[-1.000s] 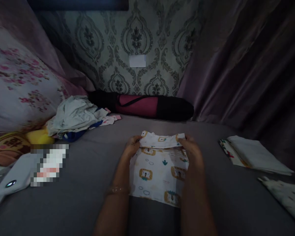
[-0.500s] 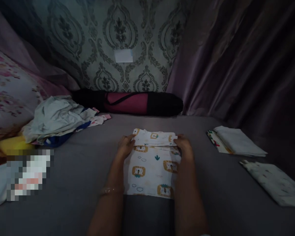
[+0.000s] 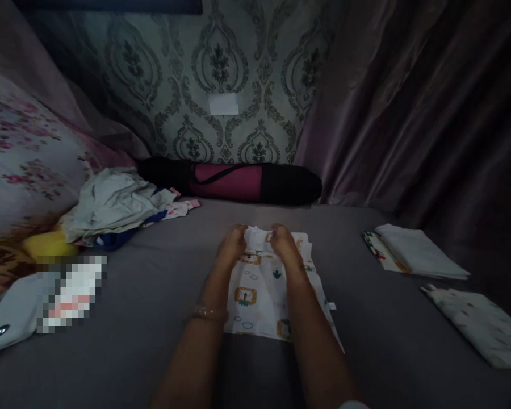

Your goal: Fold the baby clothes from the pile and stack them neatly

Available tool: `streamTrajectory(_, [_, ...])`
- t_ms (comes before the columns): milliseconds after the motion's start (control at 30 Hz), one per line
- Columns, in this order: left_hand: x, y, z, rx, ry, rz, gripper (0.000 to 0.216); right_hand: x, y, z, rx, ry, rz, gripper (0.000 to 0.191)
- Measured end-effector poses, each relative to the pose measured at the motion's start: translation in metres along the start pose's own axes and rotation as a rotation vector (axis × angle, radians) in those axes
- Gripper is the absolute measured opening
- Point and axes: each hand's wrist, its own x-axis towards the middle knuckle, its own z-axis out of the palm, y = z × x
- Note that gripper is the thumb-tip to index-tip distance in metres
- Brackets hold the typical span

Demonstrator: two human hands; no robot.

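On the grey sheet in front of me lies a white garment (image 3: 262, 278) printed with lion faces and green plants, its far end folded over in a strip. My left hand (image 3: 234, 243) has its fingers closed on the left end of that strip. My right hand (image 3: 283, 241) grips the strip near its middle, fingers curled at the far edge. Its forearm covers part of the print. Past this arm the garment's right side spreads out, with a small white tag (image 3: 332, 306) sticking out.
At left is a heap of crumpled clothes (image 3: 114, 201) beside a yellow item (image 3: 51, 245) and a white object (image 3: 15, 312). Folded clothes (image 3: 423, 250) and a folded patterned cloth (image 3: 481, 321) lie at right. A black and maroon long bag (image 3: 230, 182) rests along the wall.
My right hand has shifted left from the strip's right end to its middle. More of the garment's right side now shows, spread outward. The view has shifted slightly.
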Motion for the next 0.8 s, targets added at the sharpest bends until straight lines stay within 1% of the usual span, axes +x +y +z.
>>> streamTrajectory(100, [0.008, 0.001, 0.005, 0.035, -0.044, 0.044, 0.045, -0.009, -0.032, 0.019, -0.115, -0.145, -0.174, 0.038])
streamTrajectory(167, [0.009, -0.002, 0.007, 0.081, -0.068, 0.058, 0.043, -0.014, -0.041, 0.033, -0.162, -0.171, -0.225, 0.038])
streamTrajectory(233, [0.006, -0.009, 0.010, 0.134, -0.111, 0.079, 0.042, -0.019, -0.041, 0.046, -0.195, -0.154, -0.235, 0.045])
streamTrajectory(333, [-0.002, -0.018, 0.015, 0.165, -0.122, 0.092, 0.043, -0.021, -0.033, 0.058, -0.234, -0.144, -0.250, 0.053])
streamTrajectory(433, [-0.009, -0.023, 0.021, 0.185, -0.087, 0.098, 0.049, -0.021, -0.019, 0.061, -0.220, -0.148, -0.287, 0.051])
streamTrajectory(600, [-0.012, -0.021, 0.025, 0.252, -0.096, 0.071, 0.055, -0.024, 0.005, 0.051, -0.229, -0.129, -0.334, 0.055])
streamTrajectory(800, [-0.014, -0.015, 0.021, 0.289, -0.130, 0.021, 0.058, -0.028, 0.032, 0.038, -0.278, -0.120, -0.304, 0.058])
